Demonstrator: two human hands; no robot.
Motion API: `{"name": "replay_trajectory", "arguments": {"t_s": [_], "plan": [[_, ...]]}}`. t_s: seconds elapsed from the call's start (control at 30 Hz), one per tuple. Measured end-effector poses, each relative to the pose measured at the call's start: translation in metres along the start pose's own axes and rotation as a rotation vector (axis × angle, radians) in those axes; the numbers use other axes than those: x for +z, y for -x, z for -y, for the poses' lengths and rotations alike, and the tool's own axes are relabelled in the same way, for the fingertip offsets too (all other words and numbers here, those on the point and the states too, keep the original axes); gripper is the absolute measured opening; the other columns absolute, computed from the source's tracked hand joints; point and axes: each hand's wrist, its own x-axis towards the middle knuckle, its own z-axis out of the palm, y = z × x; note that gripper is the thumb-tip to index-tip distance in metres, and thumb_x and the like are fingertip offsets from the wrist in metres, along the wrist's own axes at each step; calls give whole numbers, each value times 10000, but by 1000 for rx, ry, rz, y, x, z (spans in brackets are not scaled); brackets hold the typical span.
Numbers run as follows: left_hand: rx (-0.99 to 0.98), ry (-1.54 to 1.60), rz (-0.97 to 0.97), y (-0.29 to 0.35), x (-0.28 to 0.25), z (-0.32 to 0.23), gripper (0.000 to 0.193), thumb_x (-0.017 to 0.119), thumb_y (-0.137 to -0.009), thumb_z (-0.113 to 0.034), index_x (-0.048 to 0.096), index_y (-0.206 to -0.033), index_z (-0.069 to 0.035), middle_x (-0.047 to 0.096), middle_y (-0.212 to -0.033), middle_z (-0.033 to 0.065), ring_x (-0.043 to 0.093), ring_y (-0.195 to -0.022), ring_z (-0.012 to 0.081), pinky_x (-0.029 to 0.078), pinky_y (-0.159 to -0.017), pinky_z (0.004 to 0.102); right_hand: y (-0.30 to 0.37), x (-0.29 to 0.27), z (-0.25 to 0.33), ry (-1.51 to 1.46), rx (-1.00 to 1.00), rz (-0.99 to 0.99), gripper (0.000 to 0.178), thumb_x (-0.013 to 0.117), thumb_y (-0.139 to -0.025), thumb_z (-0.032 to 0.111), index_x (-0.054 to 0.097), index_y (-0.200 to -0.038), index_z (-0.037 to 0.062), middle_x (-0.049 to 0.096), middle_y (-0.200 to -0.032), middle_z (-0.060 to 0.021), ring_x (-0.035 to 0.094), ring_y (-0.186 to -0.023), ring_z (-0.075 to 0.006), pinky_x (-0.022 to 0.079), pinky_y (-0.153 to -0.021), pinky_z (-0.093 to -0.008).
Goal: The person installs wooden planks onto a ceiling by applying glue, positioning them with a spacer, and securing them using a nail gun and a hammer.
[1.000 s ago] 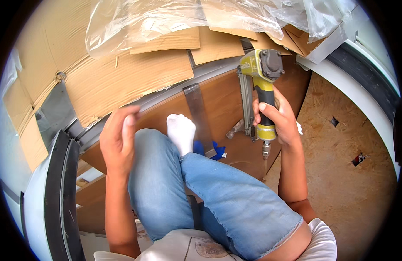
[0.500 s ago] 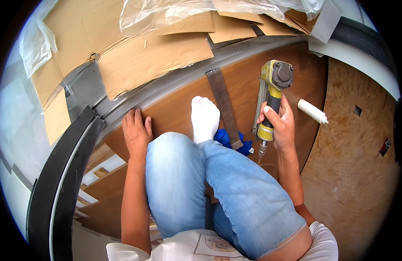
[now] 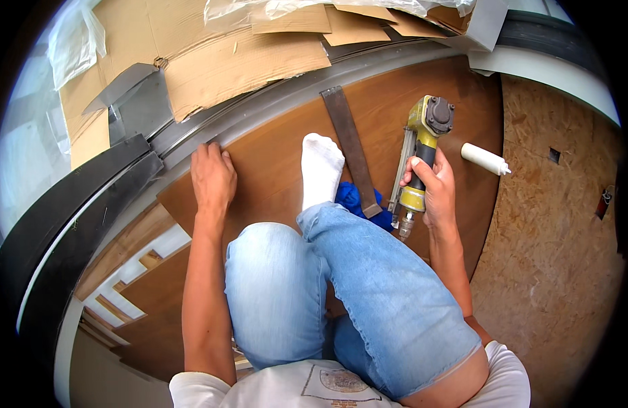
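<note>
My right hand (image 3: 438, 190) is closed round the black grip of a yellow-and-black pneumatic nailer (image 3: 423, 146). The nailer's round grey cap points away from me, and its air fitting points back toward my knee. My left hand (image 3: 213, 178) lies on the brown wood panel (image 3: 266, 163), fingers stretched out over its far edge beside a grey metal track. It holds nothing. Right of the nailer lies a white squeeze bottle (image 3: 485, 159). A flat dark metal bar (image 3: 351, 149) rests on the panel, its near end on a blue cloth (image 3: 349, 196).
My white-socked foot (image 3: 321, 170) is on the panel between my hands. Cardboard sheets (image 3: 239, 68) and clear plastic film lie beyond the metal track. At the left are black curved rails (image 3: 69, 204) and an opening with slats (image 3: 130, 272). Chipboard (image 3: 545, 224) spreads at the right.
The view has shifted slightly. My left hand's thumb has drawn in against the fingers. The nailer, still in my right hand, leans a little more to the right.
</note>
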Motion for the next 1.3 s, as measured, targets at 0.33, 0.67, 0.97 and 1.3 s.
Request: {"name": "replay_trajectory", "arguments": {"t_s": [0.33,0.67,0.97,1.3], "plan": [[3,-7,-38,8,-3,-7,229,660,-943,-148,645,-1107,12,621,-1130,202,572,-1094,403,466,-984,496,-9,-6,11,94,11,4,412,658,-975,105,505,-1338,-15,608,-853,-49,608,-705,-111,550,-687,-301],[-74,43,71,-3,-11,-1,276,665,-947,-162,654,-1148,27,614,-1172,205,553,-1147,398,437,-1036,505,-26,30,47,-45,142,195,286,641,-976,155,526,-1178,-12,611,-871,-86,619,-673,-127,582,-619,-298],[-267,639,276,24,-76,35,371,573,-1059,-164,632,-1378,15,657,-1393,155,610,-1309,276,464,-1120,379,-70,131,76,-104,481,657,198,694,-965,168,566,-960,17,608,-769,-51,636,-605,-101,603,-554,-298],[-295,1002,181,-38,-168,-5,422,529,-1113,-234,588,-1427,43,671,-1361,135,602,-1304,226,445,-1147,356,-80,228,24,-32,630,891,134,643,-922,121,587,-982,14,629,-780,-52,639,-585,-137,601,-567,-357]]}}
